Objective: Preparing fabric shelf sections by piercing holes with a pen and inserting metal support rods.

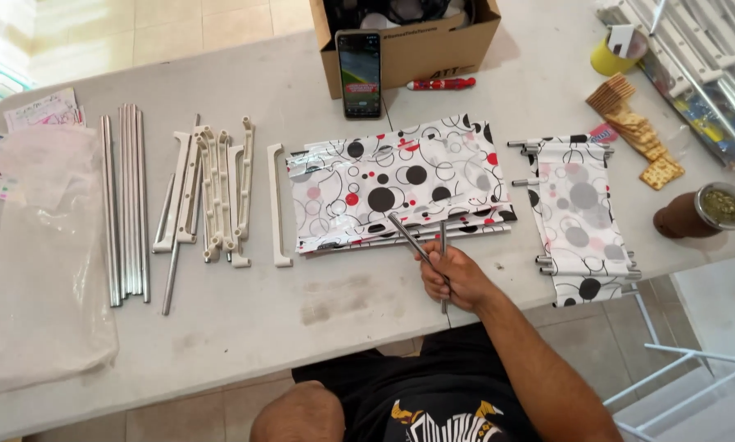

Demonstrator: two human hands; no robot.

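My right hand (452, 276) rests at the table's near edge, closed around two short metal rods (420, 239) that stick up over a stack of white fabric sheets with black, grey and red circles (400, 184). To the right lies another patterned fabric piece (578, 217) with metal rods threaded through its ends. My left hand is out of view.
On the white table (244, 311): long metal tubes (126, 205), white plastic connector bars (216, 192), a clear plastic bag (44, 262), leaflets (31, 115), a phone (359, 74) leaning on a cardboard box (433, 45), a red marker (441, 83), crackers (637, 131), a mate gourd (699, 211), a yellow cup (615, 53).
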